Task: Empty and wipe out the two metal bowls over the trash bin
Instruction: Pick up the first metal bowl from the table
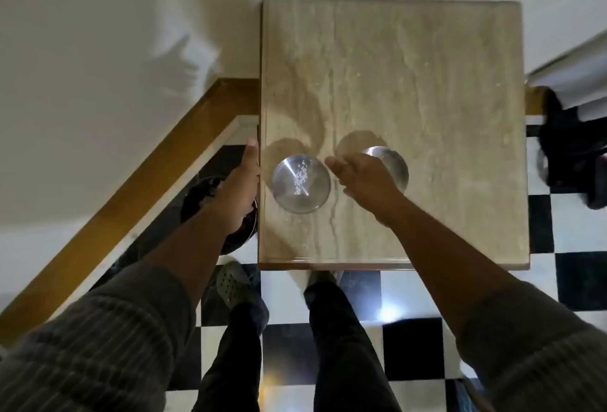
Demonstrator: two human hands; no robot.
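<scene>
Two metal bowls stand side by side on the beige stone table (427, 83). The left bowl (301, 183) holds a small streak of white grains. The right bowl (391, 165) is partly covered by my right hand (364, 178), which hovers over its left side with fingers apart and empty. My left hand (241, 188) reaches along the table's left edge, fingers extended, holding nothing. Below it on the floor sits the dark round trash bin (203, 195), mostly hidden by my forearm.
A wood-trimmed wall runs diagonally at the left. The floor is black-and-white checkered tile (410, 346). My legs and shoes (233, 283) stand at the table's front edge. A dark object and pale fabric (571, 155) lie at the right.
</scene>
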